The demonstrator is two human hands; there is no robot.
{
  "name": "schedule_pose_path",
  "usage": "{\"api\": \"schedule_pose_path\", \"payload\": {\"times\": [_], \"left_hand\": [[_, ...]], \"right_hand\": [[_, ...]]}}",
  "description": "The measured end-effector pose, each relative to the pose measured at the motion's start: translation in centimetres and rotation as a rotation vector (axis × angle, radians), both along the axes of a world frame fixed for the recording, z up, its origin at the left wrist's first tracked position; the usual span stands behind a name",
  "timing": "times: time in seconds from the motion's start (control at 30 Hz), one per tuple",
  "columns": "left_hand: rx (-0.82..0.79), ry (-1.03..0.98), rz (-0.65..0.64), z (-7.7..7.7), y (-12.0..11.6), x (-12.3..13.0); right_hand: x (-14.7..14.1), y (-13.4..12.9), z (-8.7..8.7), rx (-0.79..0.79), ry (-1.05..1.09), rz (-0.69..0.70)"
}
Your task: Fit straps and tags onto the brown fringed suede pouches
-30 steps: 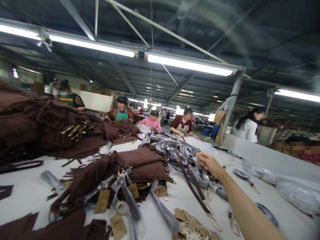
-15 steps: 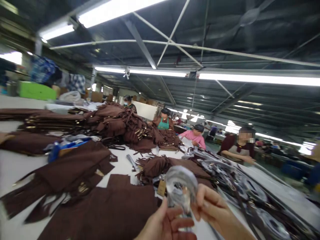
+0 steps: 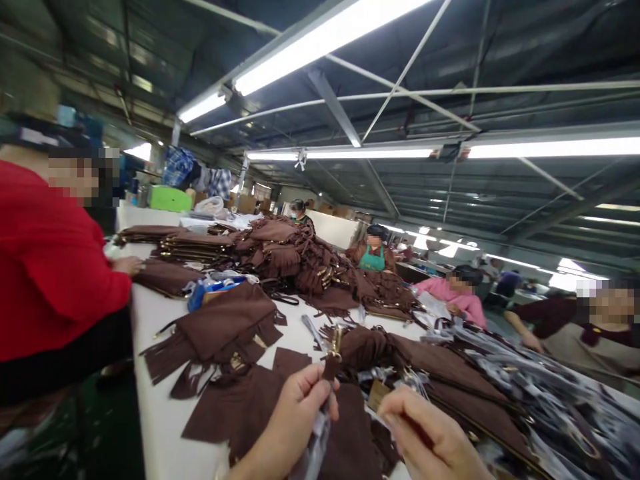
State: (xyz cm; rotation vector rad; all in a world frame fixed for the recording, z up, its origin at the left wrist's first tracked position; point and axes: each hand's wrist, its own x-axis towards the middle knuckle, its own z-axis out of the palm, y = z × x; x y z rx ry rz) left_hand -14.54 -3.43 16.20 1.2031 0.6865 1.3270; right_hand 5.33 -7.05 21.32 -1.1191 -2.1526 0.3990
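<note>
**Left hand grips a strap, clasp up!**

And here's the left hand (image 3: 303, 403), thumb and fingers closed firmly on a brown strap (image 3: 331, 369), its gold clasp (image 3: 337, 341) standing clear above the grip! Below the fingers, clear plastic (image 3: 319, 437) hangs down, in front of the brown cloth. Over to the right hand (image 3: 435, 430): fingers curled, fingertips drawn in near the thumb, a pale sliver just beside them, and whether they grip it I cannot tell. A tan tag (image 3: 379, 393) sits right behind those fingers.

Now the containers! Brown zip pouches everywhere: a flat stack (image 3: 195, 247) at the far left, a big heap (image 3: 275, 233) next to it, insides hidden. Beyond them, on the white table (image 3: 173, 443), stands a green box (image 3: 171, 199), contents out of sight. Wrapped straps (image 3: 545, 407) crowd the right side, grey under their plastic. And at the left edge, a co-worker in red (image 3: 60, 267), one hand (image 3: 129, 265) at a folded pouch (image 3: 167, 277)!
</note>
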Motion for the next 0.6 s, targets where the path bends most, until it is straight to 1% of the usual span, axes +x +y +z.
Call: {"api": "schedule_pose_path", "payload": {"times": [0.07,0.13,0.17,0.23,0.37,0.47,0.6], "left_hand": [[0.115,0.153,0.111,0.1,-0.4,0.3],[0.179,0.233,0.183,0.0,-0.6,0.7],[0.190,0.247,0.201,-0.1,-0.7,0.9],[0.197,0.273,0.220,-0.3,-0.9,1.4],[0.229,0.376,0.252,-0.4,-1.6,2.1],[0.275,0.421,0.275,-0.5,-2.0,2.5],[0.369,0.479,0.292,-1.1,-2.1,3.3]], "right_hand": [[-0.8,0.2,0.1,0.233,0.023,-0.136],[-1.7,0.2,0.0,0.429,0.001,-0.198],[-2.2,0.2,-0.1,0.506,-0.024,-0.222],[-2.7,0.1,-0.3,0.602,-0.092,-0.274],[-2.8,-0.1,-0.5,0.643,-0.204,-0.321],[-2.7,-0.3,-0.5,0.644,-0.227,-0.348],[-2.8,-0.6,-0.8,0.622,-0.238,-0.389]]}}
